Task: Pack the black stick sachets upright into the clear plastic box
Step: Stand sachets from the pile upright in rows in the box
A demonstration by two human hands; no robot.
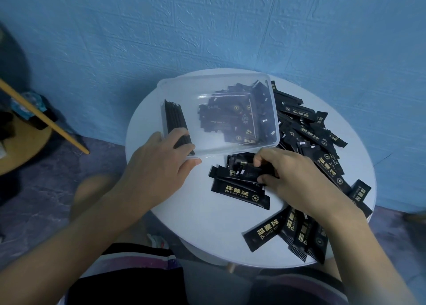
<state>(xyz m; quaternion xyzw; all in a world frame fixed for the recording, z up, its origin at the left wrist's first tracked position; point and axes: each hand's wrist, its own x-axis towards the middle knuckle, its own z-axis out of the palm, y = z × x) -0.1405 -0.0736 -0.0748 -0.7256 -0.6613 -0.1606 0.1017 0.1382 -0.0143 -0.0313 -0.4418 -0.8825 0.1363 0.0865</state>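
Several loose black foil stick sachets point(265, 232) at the near right edge of the round white table point(189, 217), flat and fanned.

Beyond them, right hand point(297, 184), fingers curled round a small flat bundle of sachets point(239, 190); long axes left-to-right, parallel to the near wall of the clear rectangular plastic box point(184, 90) and just short of it.

Hands apart. Left hand point(159, 166) on the box's near left corner: thumb outside, fingers over the rim, pressed against an upright row of sachets point(174, 120) along the left wall.

Key relation, as judged: open slot beside the row, up and left of the right hand; bundle to be stood on end before going in. Left hand nearer the row, right nearer the bundle.

Farther right, main heap of sachets point(309, 131), partly under the box. Blue textured wall point(230, 28) behind.
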